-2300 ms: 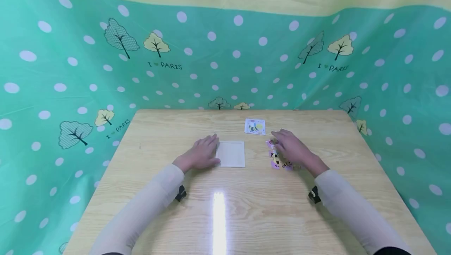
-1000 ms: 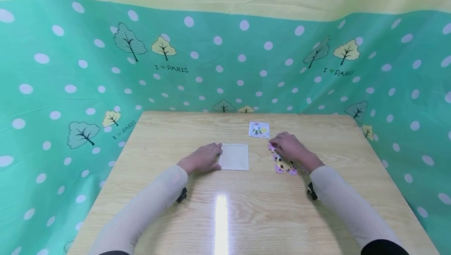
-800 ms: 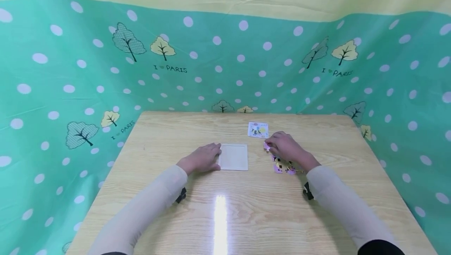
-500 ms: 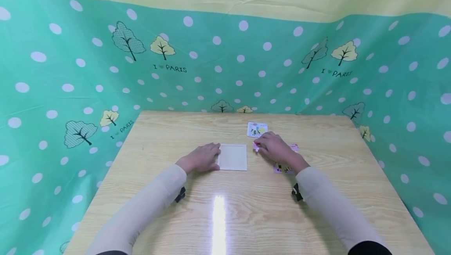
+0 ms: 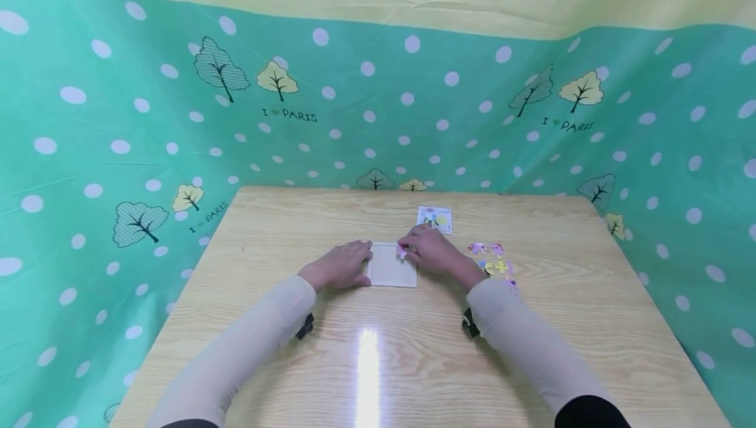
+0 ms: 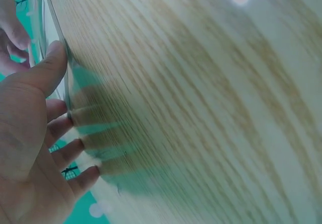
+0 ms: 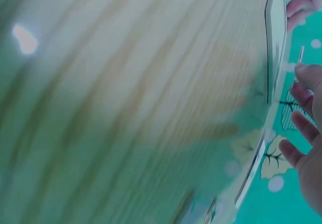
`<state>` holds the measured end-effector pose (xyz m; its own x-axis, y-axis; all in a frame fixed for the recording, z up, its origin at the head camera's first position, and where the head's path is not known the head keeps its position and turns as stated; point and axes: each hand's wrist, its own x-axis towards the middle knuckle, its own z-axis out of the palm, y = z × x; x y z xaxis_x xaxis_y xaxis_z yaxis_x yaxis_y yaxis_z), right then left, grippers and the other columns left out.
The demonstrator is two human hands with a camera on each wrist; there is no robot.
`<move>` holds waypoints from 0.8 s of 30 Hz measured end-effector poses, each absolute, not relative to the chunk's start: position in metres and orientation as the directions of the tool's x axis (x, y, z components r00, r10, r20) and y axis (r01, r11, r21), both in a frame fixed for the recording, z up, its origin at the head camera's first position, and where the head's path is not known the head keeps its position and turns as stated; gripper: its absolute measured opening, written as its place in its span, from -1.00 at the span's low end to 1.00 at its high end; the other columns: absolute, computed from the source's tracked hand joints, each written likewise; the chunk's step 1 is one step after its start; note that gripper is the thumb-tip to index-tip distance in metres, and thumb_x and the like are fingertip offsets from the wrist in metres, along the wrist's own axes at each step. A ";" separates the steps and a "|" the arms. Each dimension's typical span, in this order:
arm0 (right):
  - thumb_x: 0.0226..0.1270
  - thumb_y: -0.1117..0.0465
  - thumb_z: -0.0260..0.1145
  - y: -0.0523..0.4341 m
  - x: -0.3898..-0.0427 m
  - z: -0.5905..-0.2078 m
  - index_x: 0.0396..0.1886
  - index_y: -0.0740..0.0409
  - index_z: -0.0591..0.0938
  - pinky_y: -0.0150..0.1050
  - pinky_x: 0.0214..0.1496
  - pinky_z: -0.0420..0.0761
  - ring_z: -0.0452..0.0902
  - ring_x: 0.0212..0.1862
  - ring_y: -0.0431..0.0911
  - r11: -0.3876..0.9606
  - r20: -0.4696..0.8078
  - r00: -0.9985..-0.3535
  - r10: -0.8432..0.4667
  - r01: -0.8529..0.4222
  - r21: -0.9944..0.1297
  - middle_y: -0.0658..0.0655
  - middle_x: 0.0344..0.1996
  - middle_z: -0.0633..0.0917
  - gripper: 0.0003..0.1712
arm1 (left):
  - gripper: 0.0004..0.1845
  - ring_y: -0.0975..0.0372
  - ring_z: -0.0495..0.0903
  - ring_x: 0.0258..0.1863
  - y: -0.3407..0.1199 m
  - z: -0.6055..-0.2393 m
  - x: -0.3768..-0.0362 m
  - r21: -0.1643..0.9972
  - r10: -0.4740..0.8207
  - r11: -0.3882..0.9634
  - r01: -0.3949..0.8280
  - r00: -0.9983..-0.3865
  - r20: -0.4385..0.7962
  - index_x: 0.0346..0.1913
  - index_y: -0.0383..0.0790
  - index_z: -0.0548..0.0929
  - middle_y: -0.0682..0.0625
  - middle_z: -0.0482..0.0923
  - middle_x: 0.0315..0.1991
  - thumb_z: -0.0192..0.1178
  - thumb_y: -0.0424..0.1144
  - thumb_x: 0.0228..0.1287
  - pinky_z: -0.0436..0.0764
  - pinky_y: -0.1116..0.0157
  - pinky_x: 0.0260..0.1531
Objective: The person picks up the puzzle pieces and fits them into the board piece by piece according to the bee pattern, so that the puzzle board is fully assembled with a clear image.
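A white square puzzle tray [image 5: 386, 275] lies on the table in the middle of the head view. My left hand [image 5: 339, 265] rests at its left side, fingers loosely stretched and touching the edge; the left wrist view has the thumb against the tray's border. Between thumb and index finger my right hand [image 5: 436, 252] pinches a pink jigsaw piece [image 5: 401, 252], which overlaps the tray's far right corner. In the right wrist view the piece [image 7: 301, 54] appears edge-on above the tray [image 7: 276, 38], the other fingers spread.
Several loose jigsaw pieces [image 5: 501, 266], pink and yellow, lie right of the tray, partly behind the right forearm. A square picture card [image 5: 443, 220] with a bee lies beyond the right hand. A polka-dot cloth [image 5: 366, 132] hangs behind the wooden table [image 5: 283, 218].
My right hand has picked the pink jigsaw piece from the loose pieces and carried it left to the tray. More of the loose pieces show now. My left hand stays at the tray's edge.
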<state>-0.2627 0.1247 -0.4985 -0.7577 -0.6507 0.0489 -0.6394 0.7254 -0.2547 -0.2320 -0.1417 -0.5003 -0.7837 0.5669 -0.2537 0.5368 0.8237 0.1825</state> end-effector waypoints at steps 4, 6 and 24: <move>0.50 0.07 0.28 0.112 -0.264 -0.501 0.26 0.03 0.65 0.06 0.45 0.49 0.53 0.28 0.06 0.722 0.031 -0.751 -0.660 -0.645 -0.251 0.10 0.12 0.72 -0.60 | -0.22 -0.08 0.16 0.59 -0.142 -0.500 -0.233 0.181 0.570 0.821 0.541 -0.781 -0.255 0.46 -0.17 0.39 -0.18 0.12 0.61 0.23 0.24 0.35 0.25 -0.07 0.57; 0.51 0.06 0.28 0.107 -0.265 -0.502 0.26 0.01 0.65 0.06 0.45 0.49 0.52 0.28 0.06 0.727 0.022 -0.753 -0.657 -0.642 -0.243 0.08 0.13 0.71 -0.60 | -0.21 -0.08 0.17 0.59 -0.142 -0.500 -0.233 0.172 0.571 0.821 0.544 -0.780 -0.256 0.47 -0.17 0.39 -0.18 0.12 0.61 0.22 0.25 0.35 0.26 -0.07 0.57; 0.51 0.02 0.25 0.071 -0.268 -0.511 0.29 -0.02 0.63 0.03 0.43 0.50 0.47 0.32 0.03 0.745 -0.019 -0.757 -0.653 -0.637 -0.198 0.06 0.14 0.68 -0.57 | -0.18 -0.09 0.17 0.59 -0.140 -0.498 -0.232 0.162 0.570 0.822 0.547 -0.781 -0.254 0.49 -0.20 0.36 -0.20 0.12 0.61 0.22 0.24 0.35 0.26 -0.06 0.57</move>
<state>-0.2678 0.0712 -0.5113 -0.7571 -0.6531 -0.0185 -0.6375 0.7446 -0.1981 -0.2316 -0.1399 -0.4981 -0.7815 0.5699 -0.2538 0.5467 0.8216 0.1617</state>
